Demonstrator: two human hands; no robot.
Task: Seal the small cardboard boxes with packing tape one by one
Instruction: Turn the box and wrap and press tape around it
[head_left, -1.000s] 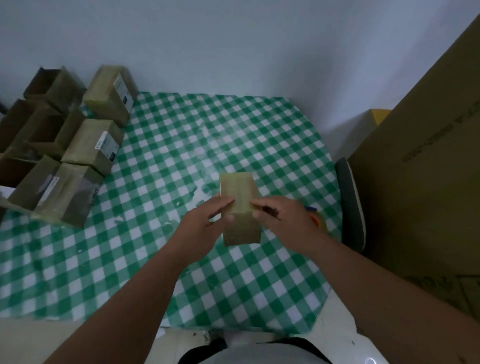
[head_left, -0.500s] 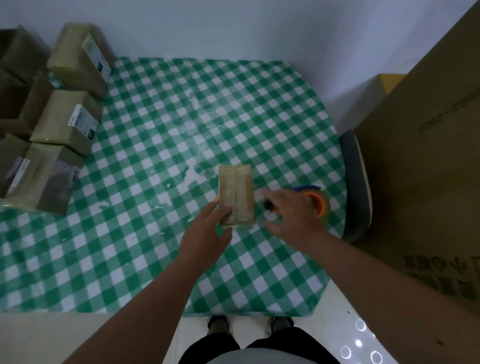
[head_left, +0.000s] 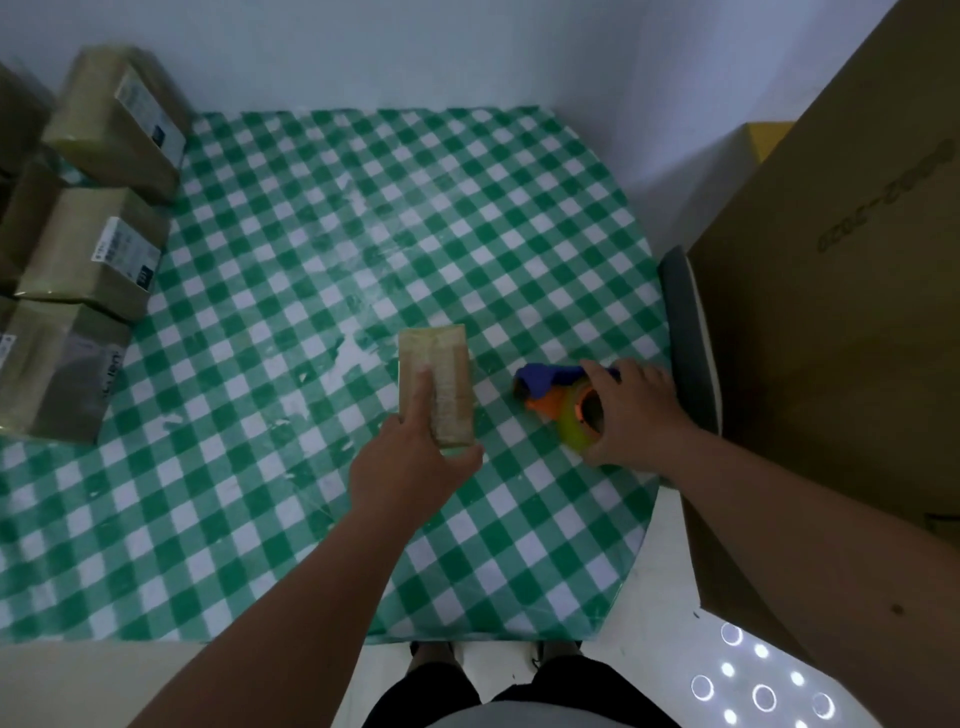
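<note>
- Green-and-white checked tablecloth (head_left: 311, 249) covers the work surface, against a pale wall.
- Left hand (head_left: 410, 467): forefinger laid straight along the top of the small cardboard box (head_left: 441, 384), thumb curled round its near right corner, so the hand holds the box down on the cloth.
- Right hand (head_left: 636, 415): fingers curled over the tape dispenser (head_left: 558, 397), gripping its roll; the blue and orange head points out past the fingertips toward the box.
- Box and dispenser lie apart, with bare cloth between them.
- Well beyond the left fingertips, at the cloth's far left edge, sits a row of wrapped boxes (head_left: 88, 249).
- Outside the right hand stands a large carton (head_left: 831, 312).
</note>
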